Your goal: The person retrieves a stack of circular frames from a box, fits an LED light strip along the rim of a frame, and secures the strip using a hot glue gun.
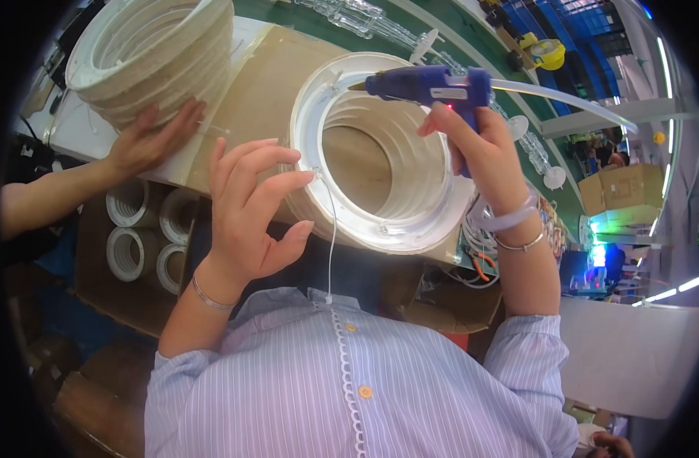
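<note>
My right hand (483, 149) is wrapped round a blue hot glue gun (418, 84), with a clear glue stick (571, 95) trailing from its back. The gun's nozzle points left, over the far rim of a white ribbed cylinder (304, 141) whose round opening faces up. My left hand (250, 202) has its fingers spread, with fingertips at the cylinder's left rim beside a small clear fitting. A thin white cord (332, 237) hangs from that rim down toward the shirt front. Another small clear fitting (382, 229) sits on the near rim.
Another person's hand (155, 141) rests against a second white ribbed cylinder (155, 53) at the left. Below stands a cardboard box (98, 282) holding several white cylinders (126, 254). Clear plastic parts (365, 19) lie on the green surface behind. Orange-handled pliers (483, 267) lie near coiled cables.
</note>
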